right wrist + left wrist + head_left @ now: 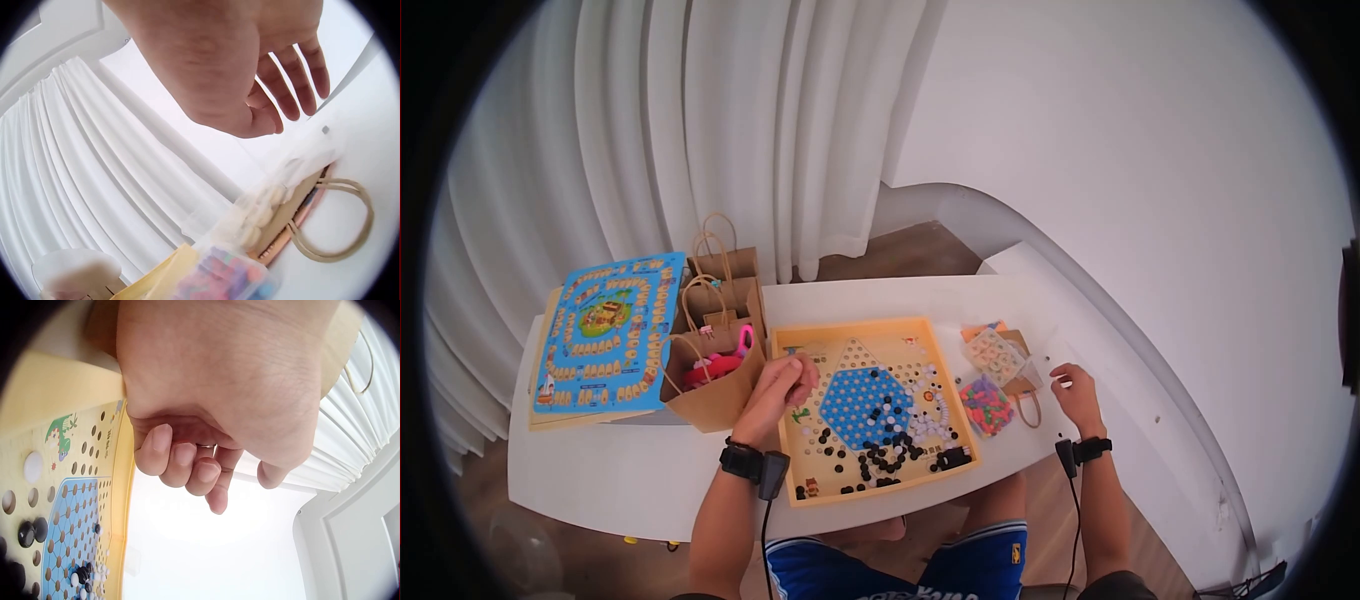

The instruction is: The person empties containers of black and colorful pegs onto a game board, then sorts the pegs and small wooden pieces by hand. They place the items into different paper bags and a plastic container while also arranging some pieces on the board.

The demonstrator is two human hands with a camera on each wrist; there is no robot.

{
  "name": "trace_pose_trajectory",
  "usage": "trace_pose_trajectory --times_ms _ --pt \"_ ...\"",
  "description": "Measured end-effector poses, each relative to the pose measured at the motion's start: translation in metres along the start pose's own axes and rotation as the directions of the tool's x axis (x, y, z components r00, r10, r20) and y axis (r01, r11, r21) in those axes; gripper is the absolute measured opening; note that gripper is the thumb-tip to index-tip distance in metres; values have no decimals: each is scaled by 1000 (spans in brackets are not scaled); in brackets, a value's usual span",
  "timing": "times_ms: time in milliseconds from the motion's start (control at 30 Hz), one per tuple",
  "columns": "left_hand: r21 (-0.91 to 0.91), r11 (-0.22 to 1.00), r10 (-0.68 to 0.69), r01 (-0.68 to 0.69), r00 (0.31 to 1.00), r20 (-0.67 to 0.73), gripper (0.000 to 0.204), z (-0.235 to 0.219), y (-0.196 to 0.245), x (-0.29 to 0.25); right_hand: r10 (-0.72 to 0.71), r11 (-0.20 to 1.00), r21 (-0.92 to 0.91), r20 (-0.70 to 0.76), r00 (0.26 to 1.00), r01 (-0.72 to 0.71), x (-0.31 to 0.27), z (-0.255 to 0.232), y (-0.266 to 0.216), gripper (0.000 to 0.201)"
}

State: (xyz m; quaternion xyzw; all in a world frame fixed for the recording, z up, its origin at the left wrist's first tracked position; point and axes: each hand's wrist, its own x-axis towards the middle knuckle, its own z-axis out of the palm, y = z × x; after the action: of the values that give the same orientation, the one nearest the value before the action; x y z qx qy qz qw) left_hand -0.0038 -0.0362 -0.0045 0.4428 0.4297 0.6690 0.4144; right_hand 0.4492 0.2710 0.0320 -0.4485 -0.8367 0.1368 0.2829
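My left hand [784, 390] hovers at the left rim of a yellow wooden game tray [950, 385], its fingers loosely curled around nothing in the left wrist view. On the tray's board is a blue hexagon [862, 400] dotted with holes. Black pieces [885, 460] and white pieces [930, 425] lie scattered over its right and front parts. To the right of the tray, my right hand [1080, 398] hangs with relaxed, slightly bent fingers and holds nothing. Nearest to it are a clear bag of pale round pieces [994, 357] and a brown cord handle [369, 219].
A clear pack of colourful pieces [987, 406] lies beside the tray. Brown paper bags [715, 400] stand at the left, one with a pink and red item [718, 368] on top. Behind them lies a blue printed board [605, 335]. The white table [630, 470] has a curved front edge.
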Motion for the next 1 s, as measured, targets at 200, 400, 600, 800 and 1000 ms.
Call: trace_pose_trajectory --times_ms 200,400,600,800,1000 --pt "11 1000 7 -7 1000 6 47 -2 -2 0 -217 972 -74 82 973 223 -16 17 13 40" --pt "11 1000 -7 7 1000 2 48 -1 0 0 -12 999 -37 255 967 22 -14 9 -3 42" --pt "0 1000 4 -4 1000 0 47 2 3 0 -254 902 -318 156 954 292 -22 5 0 35" --pt "-9 1000 -4 4 1000 -7 44 -1 -2 1 -226 931 -255 157 961 261 -21 -2 1 16" --pt "14 1000 -12 12 1000 1 43 0 2 1 -390 920 -56 -11 921 389 -18 -24 -95 11"
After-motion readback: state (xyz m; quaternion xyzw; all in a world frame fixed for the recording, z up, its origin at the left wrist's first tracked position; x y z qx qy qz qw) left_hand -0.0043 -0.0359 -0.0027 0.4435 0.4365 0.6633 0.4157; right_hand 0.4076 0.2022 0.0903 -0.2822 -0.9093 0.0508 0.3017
